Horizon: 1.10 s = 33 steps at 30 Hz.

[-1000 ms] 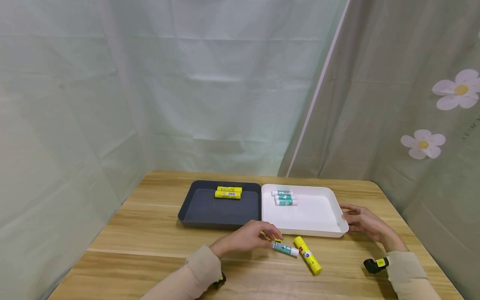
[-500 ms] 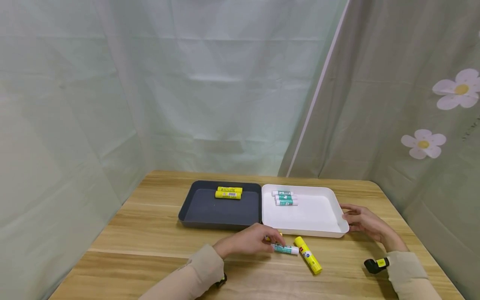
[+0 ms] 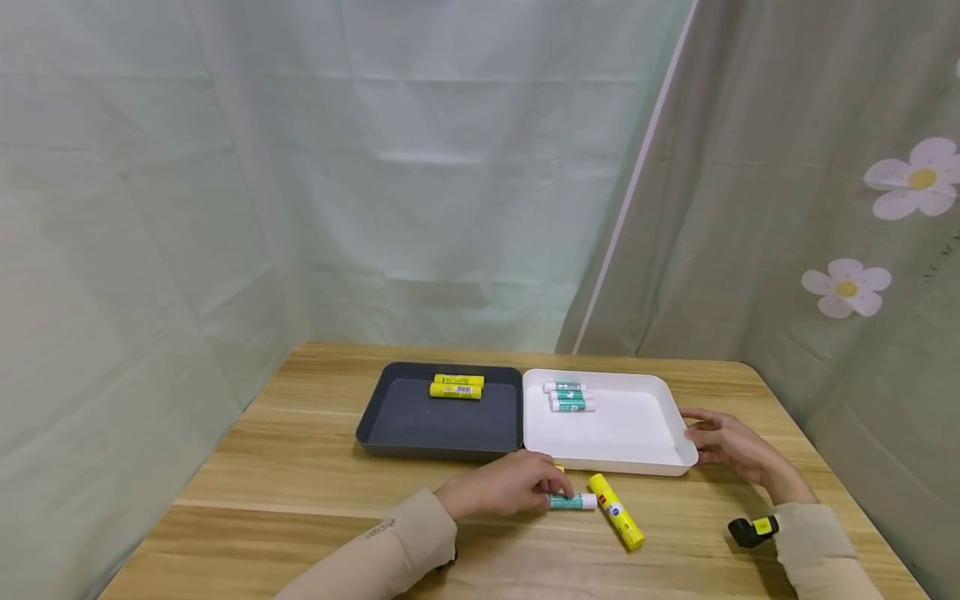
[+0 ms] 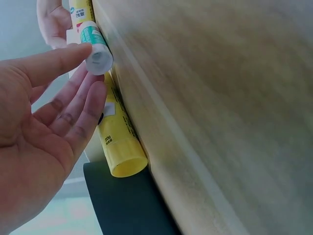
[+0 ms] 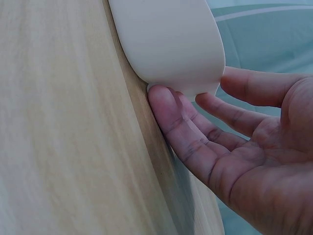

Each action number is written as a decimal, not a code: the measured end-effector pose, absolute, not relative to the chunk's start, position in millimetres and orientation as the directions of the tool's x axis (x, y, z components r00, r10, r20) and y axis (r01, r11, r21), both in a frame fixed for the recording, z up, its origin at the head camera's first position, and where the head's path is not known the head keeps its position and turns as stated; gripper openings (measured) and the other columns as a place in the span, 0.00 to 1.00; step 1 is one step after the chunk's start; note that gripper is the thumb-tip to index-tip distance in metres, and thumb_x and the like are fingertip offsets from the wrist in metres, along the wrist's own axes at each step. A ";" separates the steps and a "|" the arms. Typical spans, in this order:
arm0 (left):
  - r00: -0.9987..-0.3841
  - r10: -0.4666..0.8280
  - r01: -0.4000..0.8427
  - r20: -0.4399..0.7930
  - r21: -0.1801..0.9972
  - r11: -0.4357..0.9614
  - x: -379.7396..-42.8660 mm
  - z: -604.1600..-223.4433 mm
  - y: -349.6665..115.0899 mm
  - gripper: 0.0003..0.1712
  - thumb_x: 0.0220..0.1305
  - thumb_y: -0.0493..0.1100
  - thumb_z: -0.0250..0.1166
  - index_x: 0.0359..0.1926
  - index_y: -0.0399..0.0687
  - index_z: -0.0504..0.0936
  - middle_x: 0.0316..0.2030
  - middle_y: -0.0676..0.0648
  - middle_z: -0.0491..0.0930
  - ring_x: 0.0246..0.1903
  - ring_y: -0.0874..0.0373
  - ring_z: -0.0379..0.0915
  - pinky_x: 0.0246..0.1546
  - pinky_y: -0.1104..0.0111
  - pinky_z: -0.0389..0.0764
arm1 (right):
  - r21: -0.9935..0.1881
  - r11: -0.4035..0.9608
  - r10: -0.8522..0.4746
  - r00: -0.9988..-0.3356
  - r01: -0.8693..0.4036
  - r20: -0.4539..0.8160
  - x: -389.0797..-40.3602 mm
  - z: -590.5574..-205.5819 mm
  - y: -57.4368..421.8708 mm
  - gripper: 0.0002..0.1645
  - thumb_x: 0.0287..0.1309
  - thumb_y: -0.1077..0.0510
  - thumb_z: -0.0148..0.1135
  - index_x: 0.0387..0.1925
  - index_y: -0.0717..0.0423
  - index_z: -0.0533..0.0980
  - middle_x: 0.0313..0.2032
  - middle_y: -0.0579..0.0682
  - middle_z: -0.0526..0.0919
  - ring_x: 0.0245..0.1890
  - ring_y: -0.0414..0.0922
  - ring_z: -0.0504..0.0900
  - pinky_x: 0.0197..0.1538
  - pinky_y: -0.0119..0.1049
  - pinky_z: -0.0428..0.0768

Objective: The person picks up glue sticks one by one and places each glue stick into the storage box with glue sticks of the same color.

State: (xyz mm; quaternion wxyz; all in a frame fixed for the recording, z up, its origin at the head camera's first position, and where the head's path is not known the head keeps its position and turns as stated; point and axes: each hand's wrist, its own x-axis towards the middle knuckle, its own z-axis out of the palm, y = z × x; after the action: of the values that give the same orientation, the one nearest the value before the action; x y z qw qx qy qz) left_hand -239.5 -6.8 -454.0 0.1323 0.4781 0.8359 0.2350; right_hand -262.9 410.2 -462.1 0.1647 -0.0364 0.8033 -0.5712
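In the head view my left hand (image 3: 513, 483) pinches a white-and-green glue stick (image 3: 572, 502) low over the table in front of the trays. In the left wrist view the thumb lies against its white end (image 4: 100, 61). Just behind these fingers is a yellow glue stick (image 4: 122, 152), mostly hidden in the head view. Another yellow glue stick (image 3: 617, 512) lies slanted to the right. My right hand (image 3: 731, 446) touches the right end of the white tray (image 3: 686, 454), its fingers (image 5: 168, 105) spread along the outer wall and rim.
A dark grey tray (image 3: 375, 421) stands against the white tray's left side, with two yellow glue sticks (image 3: 456, 390) inside. Several white-and-green glue sticks (image 3: 572, 405) lie in the white tray. Curtains (image 3: 450, 167) hang behind the wooden table (image 3: 300, 467).
My left hand has moved slightly toward me, and the white-and-green glue stick has turned from slanted to nearly level across the view. The right hand and both trays stay in place.
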 end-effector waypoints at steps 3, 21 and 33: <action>-0.516 0.856 0.740 -0.005 0.501 0.449 -238.1 -452.6 -6.4 0.18 0.67 0.33 0.69 0.54 0.55 0.89 0.40 0.61 0.80 0.38 0.73 0.71 0.43 0.79 0.75 | -0.928 0.349 -0.245 -0.943 0.129 -0.224 -262.7 -462.2 409.7 0.43 0.74 0.60 0.57 0.77 0.77 0.48 0.49 0.55 0.81 0.44 0.46 0.83 0.47 0.40 0.86; -0.527 0.850 0.732 -0.024 0.495 0.468 -230.9 -452.1 -15.9 0.19 0.67 0.36 0.72 0.54 0.60 0.86 0.44 0.61 0.80 0.41 0.71 0.72 0.46 0.77 0.75 | -0.925 0.354 -0.232 -0.945 0.138 -0.230 -261.1 -461.4 407.9 0.44 0.74 0.59 0.57 0.77 0.76 0.48 0.51 0.56 0.80 0.45 0.46 0.83 0.48 0.40 0.86; -0.516 0.855 0.739 0.050 0.532 0.415 -235.9 -450.7 -16.9 0.18 0.65 0.34 0.67 0.51 0.58 0.89 0.41 0.63 0.81 0.37 0.70 0.72 0.42 0.77 0.75 | -0.925 0.353 -0.231 -0.946 0.139 -0.229 -261.0 -461.7 407.5 0.44 0.74 0.59 0.57 0.77 0.76 0.48 0.52 0.56 0.80 0.45 0.46 0.83 0.48 0.40 0.86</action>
State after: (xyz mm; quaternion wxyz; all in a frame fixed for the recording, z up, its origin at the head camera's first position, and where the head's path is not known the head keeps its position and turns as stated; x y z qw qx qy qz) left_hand -235.9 -16.9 -450.7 0.1153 0.4782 0.8331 0.2529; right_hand -261.0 407.5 -461.7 0.1624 -0.0285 0.8062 -0.5682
